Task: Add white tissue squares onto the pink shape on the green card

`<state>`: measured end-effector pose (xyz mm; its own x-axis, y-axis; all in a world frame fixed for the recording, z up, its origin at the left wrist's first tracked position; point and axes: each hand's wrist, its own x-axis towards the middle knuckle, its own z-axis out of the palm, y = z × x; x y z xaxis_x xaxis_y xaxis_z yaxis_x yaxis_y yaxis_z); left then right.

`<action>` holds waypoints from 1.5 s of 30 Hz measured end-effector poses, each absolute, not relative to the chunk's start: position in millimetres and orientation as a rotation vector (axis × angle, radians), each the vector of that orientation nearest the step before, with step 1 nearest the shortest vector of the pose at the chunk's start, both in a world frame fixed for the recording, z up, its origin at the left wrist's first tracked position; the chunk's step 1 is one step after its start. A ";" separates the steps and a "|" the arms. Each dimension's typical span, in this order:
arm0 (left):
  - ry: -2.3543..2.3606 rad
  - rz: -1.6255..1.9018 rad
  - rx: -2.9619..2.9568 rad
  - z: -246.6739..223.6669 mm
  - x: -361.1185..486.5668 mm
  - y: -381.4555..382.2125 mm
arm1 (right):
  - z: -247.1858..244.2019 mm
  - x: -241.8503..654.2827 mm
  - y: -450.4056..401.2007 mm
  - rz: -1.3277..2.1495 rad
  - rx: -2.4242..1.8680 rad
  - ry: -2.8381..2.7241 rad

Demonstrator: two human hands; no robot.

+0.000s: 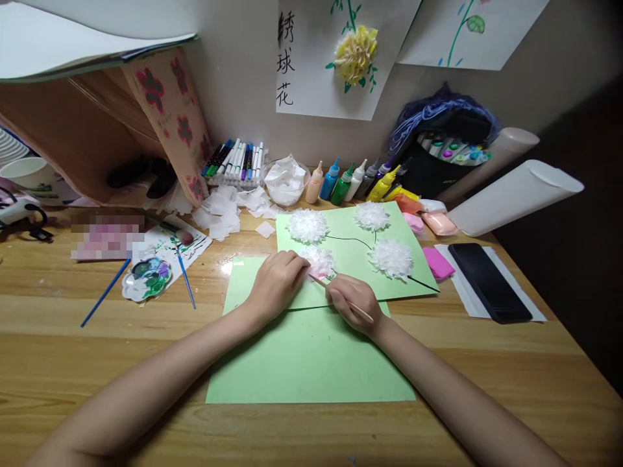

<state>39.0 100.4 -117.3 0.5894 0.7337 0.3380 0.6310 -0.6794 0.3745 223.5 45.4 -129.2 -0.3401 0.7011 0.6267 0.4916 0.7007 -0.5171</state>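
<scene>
A thin wooden stick (357, 307), perhaps a brush, is gripped in my right hand (354, 299), its tip against the lower left paper flower (321, 261). That flower is white with a pink tint near the tip. My left hand (281, 279) rests at the flower's left edge, fingers curled and pressed together; what they pinch is hidden. Three more white flowers, at upper left (307, 226), upper right (372, 216) and lower right (392, 259), lie on a green sheet (350, 243) with thin dark lines. Another green sheet (311, 363) lies underneath.
A paint palette (146, 279) and blue brushes (185, 277) lie at left. Behind the sheets are white paper squares (221, 211), a bowl of paper (286, 181) and paint bottles (343, 183). At right are a pink packet (438, 263) and a black phone (489, 282).
</scene>
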 end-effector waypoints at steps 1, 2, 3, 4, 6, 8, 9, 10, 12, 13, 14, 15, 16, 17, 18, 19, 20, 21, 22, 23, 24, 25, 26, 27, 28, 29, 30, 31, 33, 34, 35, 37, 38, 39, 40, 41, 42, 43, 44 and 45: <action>1.137 0.702 2.618 -117.5 39.6 100.4 | -129.3 223.2 45.7 0.286 -0.910 -2.021; 1.137 0.703 2.629 -117.5 40.1 100.3 | -129.3 222.9 46.0 0.275 -0.908 -2.032; 1.136 0.705 2.632 -117.4 40.3 100.3 | -129.3 222.5 46.3 0.264 -0.909 -2.042; 1.137 0.712 2.623 -117.3 40.3 100.6 | -129.3 222.0 46.6 0.254 -0.913 -2.048; 1.157 0.747 2.559 -117.6 39.2 102.5 | -129.3 221.0 47.4 0.246 -0.928 -2.053; 1.195 0.803 2.438 -119.6 36.7 106.3 | -129.4 220.0 48.4 0.242 -0.951 -2.051; 1.218 0.822 2.368 -121.4 35.1 108.6 | -129.5 219.5 49.1 0.240 -0.967 -2.047; 1.240 0.829 2.302 -123.5 33.4 111.0 | -129.7 219.0 49.7 0.240 -0.987 -2.043; 1.275 0.808 2.206 -128.1 30.4 115.2 | -129.7 217.8 51.0 0.241 -1.032 -2.031; 1.286 0.789 2.181 -130.1 29.3 116.7 | -129.5 217.0 51.7 0.245 -1.052 -2.026; 1.292 0.772 2.167 -131.6 28.7 117.6 | -129.0 216.1 52.5 0.249 -1.069 -2.025; 1.292 0.760 2.162 -132.6 28.3 118.1 | -127.9 215.0 53.3 0.249 -1.087 -2.024; 1.289 0.753 2.161 -133.2 28.3 118.3 | -126.1 213.7 54.3 0.248 -1.112 -2.027; 1.286 0.749 2.161 -133.4 28.5 118.2 | -123.3 212.2 55.7 0.247 -1.140 -2.028; 1.282 0.748 2.162 -133.4 28.8 118.0 | -119.5 210.4 57.6 0.255 -1.175 -2.029; 1.280 0.749 2.163 -133.3 29.1 117.8 | -114.6 208.4 60.2 0.283 -1.220 -2.026; 1.279 0.751 2.164 -133.2 29.3 117.7 | -108.8 206.2 63.6 0.332 -1.275 -2.018; 1.279 0.752 2.167 -133.1 29.5 117.6 | -102.3 203.7 68.0 0.402 -1.333 -2.009; 1.280 0.750 2.172 -133.1 29.5 117.6 | -95.5 201.2 73.4 0.490 -1.399 -1.996; 1.283 0.747 2.175 -132.9 29.5 117.7 | -88.8 198.7 79.7 0.575 -1.464 -1.983; 1.285 0.743 2.176 -132.6 29.5 117.8 | -82.5 196.3 86.8 0.654 -1.522 -1.981; 1.288 0.739 2.176 -132.3 29.5 118.0 | -77.0 194.0 94.3 0.717 -1.571 -1.984; 1.289 0.735 2.175 -131.8 29.4 118.1 | -72.5 192.0 101.9 0.769 -1.611 -1.990; 1.290 0.732 2.172 -131.3 29.4 118.2 | -69.1 190.4 109.0 0.807 -1.639 -2.002; 1.291 0.728 2.169 -130.8 29.4 118.4 | -66.5 189.3 115.3 0.833 -1.656 -2.019; 1.291 0.725 2.167 -130.5 29.3 118.5 | -64.7 188.7 120.2 0.850 -1.661 -2.039; 1.290 0.722 2.165 -130.3 29.3 118.5 | -63.6 188.8 123.4 0.864 -1.654 -2.058; 1.289 0.723 2.162 -130.4 29.3 118.5 | -62.9 189.7 124.6 0.876 -1.637 -2.074; 1.285 0.729 2.158 -131.1 29.2 118.1 | -63.0 193.7 121.0 0.905 -1.580 -2.064; 1.282 0.733 2.157 -131.6 29.2 117.7 | -63.8 196.8 116.6 0.925 -1.547 -2.015; 1.280 0.738 2.156 -132.0 29.1 117.3 | -65.1 200.5 110.9 0.945 -1.512 -1.946; 1.274 0.747 2.146 -132.0 28.7 117.1 | -69.8 209.0 97.4 0.976 -1.434 -1.749; 1.269 0.748 2.134 -131.3 28.1 117.6 | -73.3 213.2 90.3 0.981 -1.391 -1.660; 1.265 0.752 2.118 -130.1 27.3 118.7 | -77.3 217.1 83.5 0.972 -1.349 -1.588; 1.269 0.763 2.102 -128.4 26.0 120.3 | -82.0 220.4 76.9 0.955 -1.313 -1.536; 1.283 0.778 2.092 -126.2 24.4 122.5 | -87.1 223.1 70.8 0.929 -1.283 -1.493; 1.309 0.793 2.093 -123.8 22.4 125.0 | -92.5 225.1 65.2 0.897 -1.261 -1.465; 1.349 0.796 2.107 -121.2 20.0 127.7 | -98.0 226.4 60.1 0.863 -1.245 -1.446; 1.393 0.772 2.131 -118.6 17.6 130.1 | -103.4 227.1 55.6 0.830 -1.235 -1.434; 1.434 0.722 2.156 -116.2 15.2 132.1 | -108.5 227.4 51.6 0.798 -1.230 -1.430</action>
